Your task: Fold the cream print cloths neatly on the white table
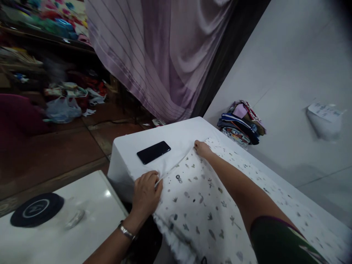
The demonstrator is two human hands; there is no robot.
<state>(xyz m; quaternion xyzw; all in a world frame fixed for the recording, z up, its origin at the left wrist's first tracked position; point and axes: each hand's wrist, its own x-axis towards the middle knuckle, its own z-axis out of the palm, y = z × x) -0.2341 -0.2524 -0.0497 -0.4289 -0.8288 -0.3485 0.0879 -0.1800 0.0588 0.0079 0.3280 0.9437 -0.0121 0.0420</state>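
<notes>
A white fabric printed with small grey and green plant shapes point(203, 205) lies over a white-covered table point(129, 146) and hangs over its near edge. My left hand point(146, 192) is closed on the left end of the fabric's far edge, thumb and fingers pinching it. My right hand point(202, 148) is closed on the same edge farther along, near the table's far end. The edge runs fairly straight between both hands. Just beyond it, a black smartphone point(154, 151) lies flat on the white cover. A metal watch band point(127, 231) circles my left wrist.
A stack of folded cloths point(242, 123) stands against the wall at the table's far right. A purple curtain point(165, 58) hangs behind the table. At lower left, a white surface point(90, 220) holds a dark round object point(37, 209). Plastic bags point(63, 109) lie on the floor.
</notes>
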